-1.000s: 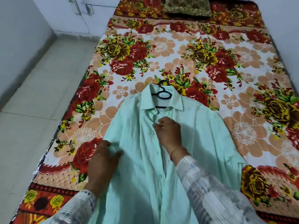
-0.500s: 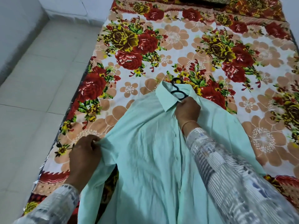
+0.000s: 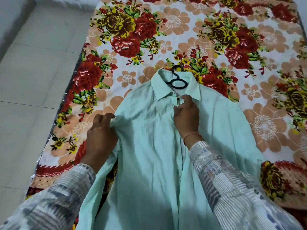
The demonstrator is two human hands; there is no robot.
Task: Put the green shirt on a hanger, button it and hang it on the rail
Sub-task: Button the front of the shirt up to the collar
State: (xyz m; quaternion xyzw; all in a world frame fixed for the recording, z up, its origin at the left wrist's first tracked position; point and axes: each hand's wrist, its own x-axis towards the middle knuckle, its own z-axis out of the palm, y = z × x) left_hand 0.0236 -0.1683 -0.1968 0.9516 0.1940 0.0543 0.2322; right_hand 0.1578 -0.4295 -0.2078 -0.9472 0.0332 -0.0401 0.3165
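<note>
The pale green shirt (image 3: 149, 146) lies front-up on the flowered bedsheet, collar pointing away from me. A black hanger (image 3: 177, 80) sits inside it, its hook and neck loop showing at the open collar. My left hand (image 3: 100, 135) grips a fold of cloth at the shirt's left shoulder seam. My right hand (image 3: 186, 112) pinches the front placket just below the collar, fingertips at the top button area. The hanger's arms are hidden under the fabric.
The bed with its red, yellow and orange flowered sheet (image 3: 182, 30) fills most of the view. Pale floor tiles (image 3: 33, 80) run along its left edge. My patterned sleeves (image 3: 224, 180) cover the lower shirt.
The shirt has been spread flatter on the bed. My right hand slid down from the collar to the placket below it. My left hand still holds the left shoulder.
</note>
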